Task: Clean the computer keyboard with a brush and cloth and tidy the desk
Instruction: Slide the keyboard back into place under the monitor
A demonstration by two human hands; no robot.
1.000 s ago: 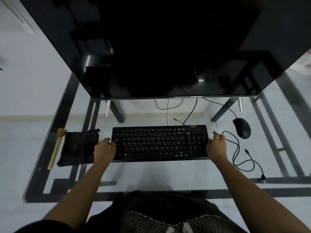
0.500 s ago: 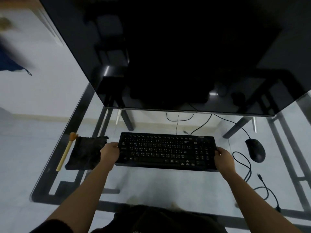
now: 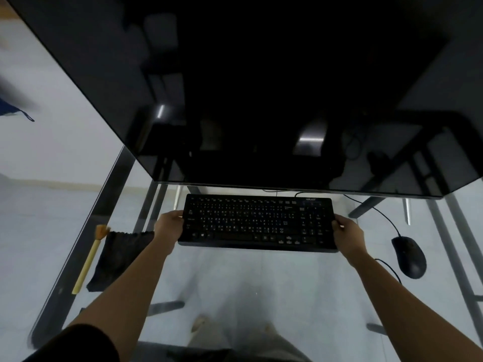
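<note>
The left hand (image 3: 170, 226) grips the left end of the keyboard (image 3: 257, 222), fingers curled round its edge. The right hand (image 3: 349, 235) grips the right end in the same way. The keyboard spans the gap between both hands, over the glass desk (image 3: 261, 283). The cloth (image 3: 120, 257) lies just outboard of the left hand, with the brush (image 3: 90, 257) beside the cloth's far edge. The mouse (image 3: 409, 256) lies outboard of the right hand.

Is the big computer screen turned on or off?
It looks off. The large black monitor screen is dark all over and shows only dim reflections, no picture.
</note>
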